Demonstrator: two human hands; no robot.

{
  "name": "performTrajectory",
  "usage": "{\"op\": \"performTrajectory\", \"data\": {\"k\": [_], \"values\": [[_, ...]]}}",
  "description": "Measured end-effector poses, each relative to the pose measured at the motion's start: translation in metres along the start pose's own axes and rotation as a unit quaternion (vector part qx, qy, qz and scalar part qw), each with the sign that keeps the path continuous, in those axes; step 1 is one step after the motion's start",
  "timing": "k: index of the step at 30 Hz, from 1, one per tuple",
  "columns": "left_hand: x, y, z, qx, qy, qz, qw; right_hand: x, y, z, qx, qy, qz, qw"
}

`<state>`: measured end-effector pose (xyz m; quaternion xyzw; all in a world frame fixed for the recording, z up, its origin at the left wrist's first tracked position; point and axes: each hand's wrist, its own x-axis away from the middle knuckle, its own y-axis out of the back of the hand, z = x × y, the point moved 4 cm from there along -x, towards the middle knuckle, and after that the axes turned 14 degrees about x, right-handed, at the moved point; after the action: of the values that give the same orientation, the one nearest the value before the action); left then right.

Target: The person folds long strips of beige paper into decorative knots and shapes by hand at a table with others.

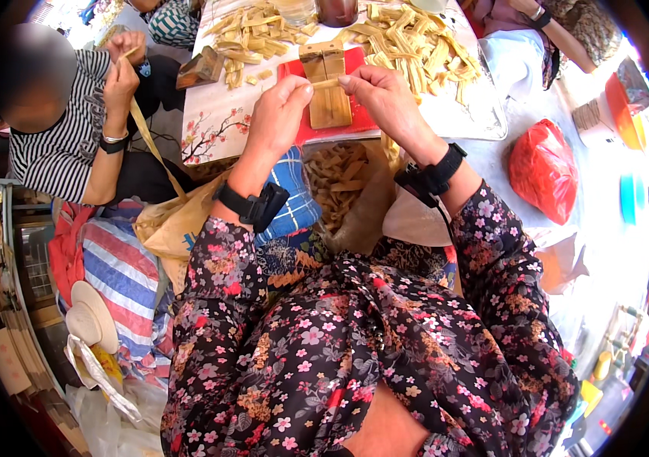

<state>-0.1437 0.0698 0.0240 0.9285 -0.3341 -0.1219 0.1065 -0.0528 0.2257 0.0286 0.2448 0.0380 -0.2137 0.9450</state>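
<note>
My left hand (277,113) and my right hand (387,97) face each other over the table, fingers pinched. Between them a short pale yellow strip (326,84) stretches level, one end in each hand. It lies across or just above a wooden block (330,114); I cannot tell if the two touch. The block's upright back part has a notch in its top, and it sits on a red sheet (365,114). Heaps of similar yellow strips lie on both sides, a left pile (252,32) and a right pile (423,49).
The patterned table (214,126) also bears another wooden block (201,68) and a dark cup (337,11). An open sack of pieces (339,179) stands at my lap. A co-worker (65,126) at left holds a long strip (147,133). A red bag (544,171) lies right.
</note>
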Motion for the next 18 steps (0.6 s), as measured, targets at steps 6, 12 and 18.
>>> {"op": "performTrajectory", "data": {"k": [6, 12, 18], "values": [[0.008, -0.009, -0.015, -0.327, 0.044, -0.032, 0.944, 0.008, -0.013, -0.017, 0.287, 0.045, -0.037, 0.956], [0.073, -0.009, -0.017, -0.175, -0.119, 0.007, 0.977, 0.057, 0.009, 0.031, 0.275, 0.155, -0.096, 0.944], [0.129, -0.045, -0.005, 0.543, 0.201, 0.170, 0.798, 0.115, -0.013, 0.069, 0.017, 0.243, -0.047, 0.969]]}}
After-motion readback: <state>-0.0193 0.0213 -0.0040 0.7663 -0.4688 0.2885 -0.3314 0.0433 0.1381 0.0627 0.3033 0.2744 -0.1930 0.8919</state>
